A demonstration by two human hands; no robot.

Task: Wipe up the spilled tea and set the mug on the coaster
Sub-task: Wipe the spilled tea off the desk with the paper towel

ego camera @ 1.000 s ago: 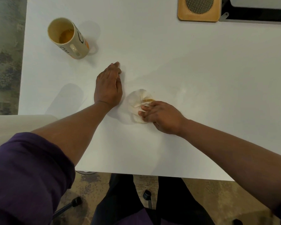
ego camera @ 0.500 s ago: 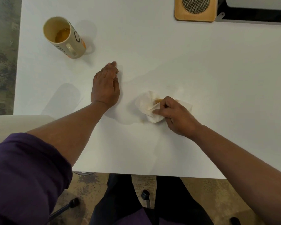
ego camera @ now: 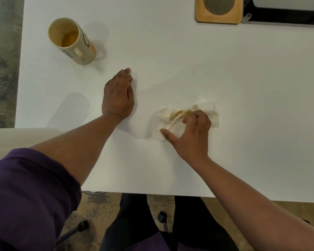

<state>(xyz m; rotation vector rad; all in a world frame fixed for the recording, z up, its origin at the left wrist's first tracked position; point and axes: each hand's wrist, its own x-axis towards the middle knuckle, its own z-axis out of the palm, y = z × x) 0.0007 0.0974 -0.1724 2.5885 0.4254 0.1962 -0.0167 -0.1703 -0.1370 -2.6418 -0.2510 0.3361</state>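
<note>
**Soaked towel may smear tea**

Rightward since the earlier frame, the right hand (ego camera: 192, 134) drags the towel (ego camera: 178, 118), fingers pinching the stained wad. Left hand (ego camera: 118, 95) lies flat, its grip spread and holding nothing. Mug (ego camera: 72, 40) stands far left, coaster (ego camera: 218, 9) far right, well apart. The saturated paper could streak the bench (ego camera: 243, 87).

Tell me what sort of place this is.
Probably an office or home desk: a white table, rolling chair casters on the floor beneath, and what looks like a monitor base at the far edge.
</note>
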